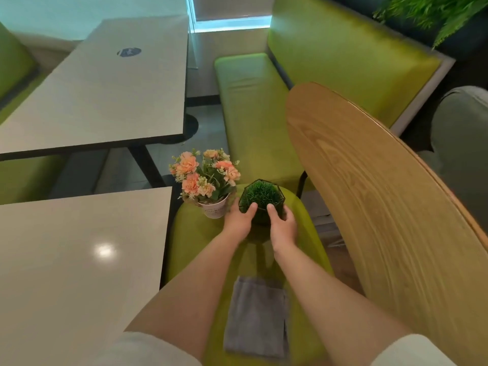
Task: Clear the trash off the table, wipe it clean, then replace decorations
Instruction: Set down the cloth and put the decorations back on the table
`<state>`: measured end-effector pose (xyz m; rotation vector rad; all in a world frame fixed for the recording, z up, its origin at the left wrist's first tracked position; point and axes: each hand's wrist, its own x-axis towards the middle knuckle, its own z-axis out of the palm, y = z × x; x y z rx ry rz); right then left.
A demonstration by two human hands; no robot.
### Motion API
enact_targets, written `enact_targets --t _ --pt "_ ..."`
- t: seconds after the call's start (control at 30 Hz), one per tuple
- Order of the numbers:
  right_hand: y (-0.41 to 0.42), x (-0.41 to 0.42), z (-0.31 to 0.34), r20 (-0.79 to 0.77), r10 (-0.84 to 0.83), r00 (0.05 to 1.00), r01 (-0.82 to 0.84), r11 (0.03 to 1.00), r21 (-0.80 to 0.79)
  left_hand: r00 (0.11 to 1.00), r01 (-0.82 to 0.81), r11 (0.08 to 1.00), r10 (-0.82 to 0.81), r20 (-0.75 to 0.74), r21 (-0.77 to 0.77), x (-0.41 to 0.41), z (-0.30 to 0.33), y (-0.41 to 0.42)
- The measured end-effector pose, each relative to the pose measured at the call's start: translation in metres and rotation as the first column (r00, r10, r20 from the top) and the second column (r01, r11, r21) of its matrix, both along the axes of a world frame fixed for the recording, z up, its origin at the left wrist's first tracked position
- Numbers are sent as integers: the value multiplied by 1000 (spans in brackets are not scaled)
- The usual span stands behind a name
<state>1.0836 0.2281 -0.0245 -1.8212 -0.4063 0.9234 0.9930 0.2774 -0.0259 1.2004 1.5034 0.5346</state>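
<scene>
At the far end of the green seat point(190, 233), both hands cupped the grass pot point(261, 196): the left hand point(239, 220) curled round its left side, the right hand point(284, 224) round its right, thumbs on the near rim. Two hands suited its faceted, seemingly glass wall, though blur made the material hard to confirm. Just left of it, apart from the hands, stood the flower pot point(214, 207). A grey cloth point(256, 318) lay flat nearer the person, likely parked there after wiping. To the right, the wooden bench point(383, 207) showed bare near its edge, so the decorations probably waited on the seat for return, grass pot first.
</scene>
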Motion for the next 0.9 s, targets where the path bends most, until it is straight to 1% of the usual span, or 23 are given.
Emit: enact_targets --t 0.17,0.37,0.5,0.6,0.73,0.9 --pt "-5 0 3 -50 -73 996 73 997 -8 996 -47 996 53 72 -75 -8 3 -5" --pt "-35 -11 16 -21 -74 997 74 997 -26 977 -112 975 143 156 -190 -29 13 -34" --pt "-65 -31 29 11 -55 998 55 998 12 961 -155 964 198 193 -214 -50 28 -62" --pt "-91 -54 41 29 -32 999 31 999 43 957 -173 965 212 197 -197 -73 42 -91" --pt "-124 -94 59 94 65 993 -70 997 44 955 -216 968 236 177 -126 -116 57 -127" --pt "-173 -176 80 99 163 982 -174 979 108 950 -242 967 252 184 -73 -206 85 -186"
